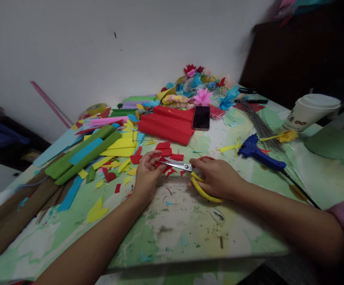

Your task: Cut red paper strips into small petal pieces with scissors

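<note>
My right hand (219, 178) is closed around the scissors (186, 167), which have yellow and red handles. Their blades point left, slightly apart, with the tips at the fingers of my left hand (148, 170). Thumb and fingers of that left hand are pinched together; whatever small thing they hold is hidden, though red paper shows close by. Behind the blades lie cut red paper pieces (163, 149). A dark red paper heart (109, 175) and a yellow cut-out (97, 211) rest left of my left hand.
A red crepe sheet (167, 123) lies beyond my hands, beside a phone (201, 118). Green paper rolls (84, 154) and brown paper (20, 213) cover the left. On the right are a blue glue gun (258, 152), thin wires (258, 122) and a paper cup (311, 113). Paper flowers (203, 96) pile up at the back.
</note>
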A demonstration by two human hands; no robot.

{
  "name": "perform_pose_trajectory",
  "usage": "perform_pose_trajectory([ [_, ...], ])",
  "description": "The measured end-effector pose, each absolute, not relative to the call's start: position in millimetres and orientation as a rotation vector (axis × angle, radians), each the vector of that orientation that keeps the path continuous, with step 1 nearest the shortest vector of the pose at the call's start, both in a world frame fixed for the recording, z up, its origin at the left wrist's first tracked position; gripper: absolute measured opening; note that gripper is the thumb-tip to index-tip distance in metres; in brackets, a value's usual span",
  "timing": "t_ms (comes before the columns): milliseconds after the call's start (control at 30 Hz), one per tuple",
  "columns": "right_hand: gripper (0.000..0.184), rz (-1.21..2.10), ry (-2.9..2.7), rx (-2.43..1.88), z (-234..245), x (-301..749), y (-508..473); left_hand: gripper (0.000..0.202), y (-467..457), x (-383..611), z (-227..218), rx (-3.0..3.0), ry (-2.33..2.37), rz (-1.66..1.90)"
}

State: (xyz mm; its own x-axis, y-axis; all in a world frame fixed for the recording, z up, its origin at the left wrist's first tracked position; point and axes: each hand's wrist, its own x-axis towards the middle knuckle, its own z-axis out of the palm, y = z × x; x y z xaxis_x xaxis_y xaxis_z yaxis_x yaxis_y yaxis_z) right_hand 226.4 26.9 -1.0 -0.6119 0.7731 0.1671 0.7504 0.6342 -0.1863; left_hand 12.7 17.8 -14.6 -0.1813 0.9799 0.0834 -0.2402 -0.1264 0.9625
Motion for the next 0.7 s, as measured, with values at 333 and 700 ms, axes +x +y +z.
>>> perform_pose_trajectory([
  [333,0.048,0.174,-2.612,-1.226,-4.8,226.1,27.9,0.045,21.6,7.7,-19.3,1.043,1.097,1.535],
  [700,0.047,0.221,-2.590,-1.231,-5.4,226.5,28.2,0.038,19.7,6.4,-15.6,1.058,1.073,1.579],
])
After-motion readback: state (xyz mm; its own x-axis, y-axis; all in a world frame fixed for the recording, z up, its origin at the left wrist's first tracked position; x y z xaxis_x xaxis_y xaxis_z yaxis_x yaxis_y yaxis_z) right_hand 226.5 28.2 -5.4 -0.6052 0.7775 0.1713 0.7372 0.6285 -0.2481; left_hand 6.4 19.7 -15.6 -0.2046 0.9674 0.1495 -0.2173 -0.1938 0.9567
